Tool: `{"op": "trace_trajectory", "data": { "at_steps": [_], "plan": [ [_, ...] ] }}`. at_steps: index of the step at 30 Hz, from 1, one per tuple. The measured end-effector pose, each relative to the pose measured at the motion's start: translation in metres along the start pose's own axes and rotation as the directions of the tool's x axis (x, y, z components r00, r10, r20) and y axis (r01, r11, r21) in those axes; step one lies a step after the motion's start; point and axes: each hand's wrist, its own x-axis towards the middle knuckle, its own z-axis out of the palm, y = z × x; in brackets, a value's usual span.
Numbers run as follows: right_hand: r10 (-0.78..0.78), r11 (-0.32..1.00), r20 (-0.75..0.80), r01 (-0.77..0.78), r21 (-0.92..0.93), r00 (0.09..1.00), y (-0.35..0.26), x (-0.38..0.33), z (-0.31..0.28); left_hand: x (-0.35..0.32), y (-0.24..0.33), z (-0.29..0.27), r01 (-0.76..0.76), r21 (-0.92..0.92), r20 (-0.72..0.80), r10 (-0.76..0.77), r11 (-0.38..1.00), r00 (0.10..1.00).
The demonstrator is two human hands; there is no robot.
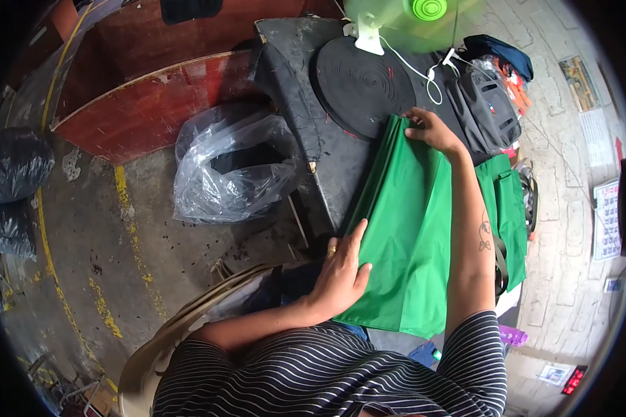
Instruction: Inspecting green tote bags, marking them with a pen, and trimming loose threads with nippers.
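Note:
A green cloth (410, 243), layered in folds along its left edge, lies over the dark tabletop in front of me and drapes toward my lap. At its far corner my right hand (428, 130) is closed, with the fingers and thumb pinching the folded layers. Lower down, my left hand (341, 278) rests against the left edge of the cloth, its fingers stretched out and the thumb apart. The underside of the folds is hidden.
A coiled black strap (362, 87) lies on the black table (341, 184). A green fan (428, 10) and white cable (410, 66) are behind it. To the right sit a grey bag (487, 115) and more green cloth (511, 222); a clear plastic bag (236, 187) stands left.

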Motion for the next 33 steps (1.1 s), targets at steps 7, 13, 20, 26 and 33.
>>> {"op": "trace_trajectory", "data": {
  "at_steps": [7,13,20,26,33],
  "plan": [
    [-0.071,0.942,0.018,0.061,0.33,0.997,0.002,-0.021,-0.013,-0.005,0.003,0.0,0.074,-0.172,0.075,-0.062,0.982,0.995],
    [-0.112,0.893,-0.049,0.122,0.433,0.992,0.013,-0.032,-0.035,-0.011,0.025,0.001,0.039,-0.196,0.045,-0.03,0.98,0.999],
    [-0.112,0.953,-0.038,0.118,0.28,0.993,0.026,-0.019,-0.032,-0.015,0.029,0.01,0.221,-0.176,0.392,-0.137,0.959,0.91],
    [-0.032,0.977,0.044,0.022,0.212,0.999,0.02,0.011,-0.011,-0.016,0.02,-0.006,-0.027,-0.135,-0.036,0.022,0.99,0.999],
    [0.061,0.997,0.106,-0.066,0.039,0.992,0.026,0.029,0.002,-0.018,0.015,-0.026,0.239,0.079,0.144,-0.249,0.968,0.958]
  ]
}}
